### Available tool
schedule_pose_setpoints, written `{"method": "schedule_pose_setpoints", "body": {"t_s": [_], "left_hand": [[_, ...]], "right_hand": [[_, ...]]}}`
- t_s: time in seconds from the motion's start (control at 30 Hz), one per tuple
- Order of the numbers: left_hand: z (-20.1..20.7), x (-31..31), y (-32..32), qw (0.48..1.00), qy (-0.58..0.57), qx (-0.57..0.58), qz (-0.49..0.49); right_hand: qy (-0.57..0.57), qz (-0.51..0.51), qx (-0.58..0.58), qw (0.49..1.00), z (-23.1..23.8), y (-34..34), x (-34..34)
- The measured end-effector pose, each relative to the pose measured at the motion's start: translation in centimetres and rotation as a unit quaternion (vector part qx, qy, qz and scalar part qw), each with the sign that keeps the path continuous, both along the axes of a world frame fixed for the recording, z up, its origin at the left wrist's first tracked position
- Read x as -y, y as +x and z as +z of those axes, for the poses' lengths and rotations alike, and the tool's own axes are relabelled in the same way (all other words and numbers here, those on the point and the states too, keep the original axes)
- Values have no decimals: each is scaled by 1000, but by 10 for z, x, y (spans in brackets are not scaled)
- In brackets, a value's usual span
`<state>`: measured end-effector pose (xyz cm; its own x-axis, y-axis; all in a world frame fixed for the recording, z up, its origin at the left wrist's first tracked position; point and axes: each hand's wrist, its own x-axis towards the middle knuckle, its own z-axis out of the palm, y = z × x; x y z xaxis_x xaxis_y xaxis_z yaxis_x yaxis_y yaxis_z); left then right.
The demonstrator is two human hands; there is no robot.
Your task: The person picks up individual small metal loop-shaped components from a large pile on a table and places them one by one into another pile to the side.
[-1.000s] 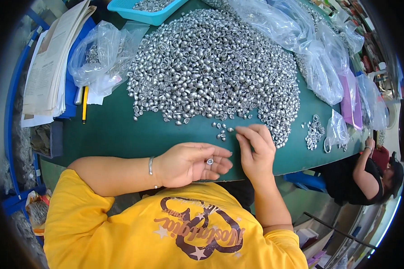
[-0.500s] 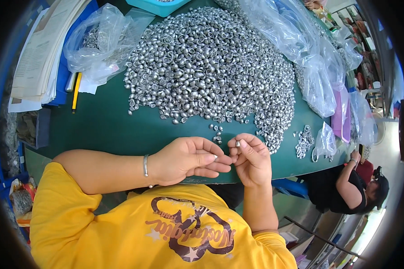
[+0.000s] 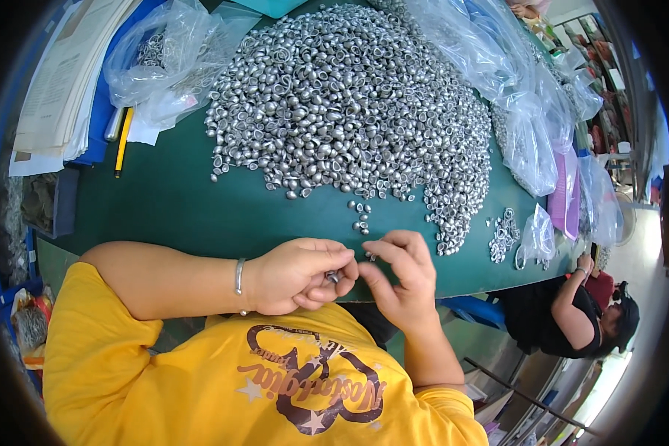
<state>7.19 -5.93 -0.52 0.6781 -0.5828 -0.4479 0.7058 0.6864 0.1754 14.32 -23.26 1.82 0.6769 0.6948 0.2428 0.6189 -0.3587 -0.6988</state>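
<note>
My left hand (image 3: pixel 301 276) is closed, palm turned inward, its curled fingers around a small silver metal half-shell piece (image 3: pixel 332 276). My right hand (image 3: pixel 403 281) is beside it, thumb and forefinger apart. Another small silver piece shows by the right fingertips; whether it touches them I cannot tell. Just beyond the hands lies a short row of loose silver pieces (image 3: pixel 361 217). Farther back spreads a big heap of such hollow, rounded metal pieces (image 3: pixel 342 104) on the green tabletop (image 3: pixel 171 212).
Clear plastic bags (image 3: pixel 528 134) line the right side, near a purple tray (image 3: pixel 565 195) and a small pile of silver rings (image 3: pixel 504 236). At left are a bag of metal parts (image 3: pixel 156 56), a yellow pencil-like stick (image 3: pixel 123 143) and stacked papers (image 3: pixel 63 89). Another person (image 3: pixel 572 316) sits at right.
My left fingers have curled in around a piece. My right thumb and forefinger have parted from their pinch, and the right hand has turned and shifted slightly left.
</note>
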Motion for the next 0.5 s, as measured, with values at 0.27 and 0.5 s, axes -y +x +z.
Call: {"method": "schedule_pose_setpoints", "body": {"t_s": [0.27,0.5], "left_hand": [[-5,3,-3,992,21,39,-117],[-5,-4,3,999,-13,23,28]], "right_hand": [[-15,-7,66,998,-9,19,14],[-33,-38,-22,998,-7,9,23]]}}
